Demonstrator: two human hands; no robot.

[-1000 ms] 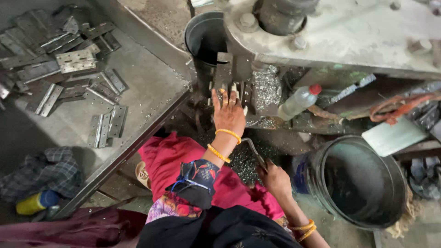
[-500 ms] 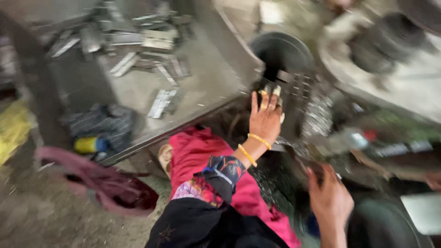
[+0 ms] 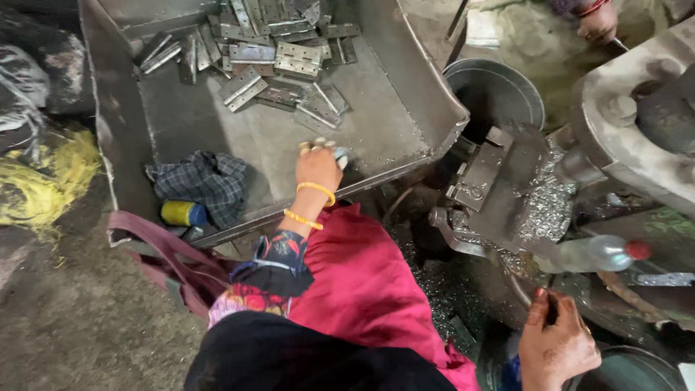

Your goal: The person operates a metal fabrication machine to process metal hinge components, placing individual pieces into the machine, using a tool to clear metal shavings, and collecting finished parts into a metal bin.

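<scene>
A workshop floor is seen from above, looking down over a person in a red garment and black head covering. The left hand (image 3: 317, 168), with yellow bangles at the wrist, is stretched over the near edge of a large metal tray (image 3: 217, 123) and is curled around a small piece of metal (image 3: 340, 157), of which only a pale tip is seen past the fingers (its exact shape cannot be told). A heap of flat grey hinge plates (image 3: 279, 54) is piled at the far end of the tray, well apart from the hand. A checked cloth (image 3: 203, 181) and a yellow and blue can (image 3: 183, 213) are lying in the tray's near left corner. The right hand (image 3: 557, 344) is held low at the bottom right, closed around a thin dark handle (image 3: 552, 310). Between the hands a grey press machine (image 3: 507, 188) is seen, strewn with bright metal shavings, with a clear plastic bottle with a red cap (image 3: 597, 253) lying just beside it. A round metal bucket (image 3: 532, 94) stands behind the machine. At the top right, another person's hand (image 3: 597, 25) is seen.
</scene>
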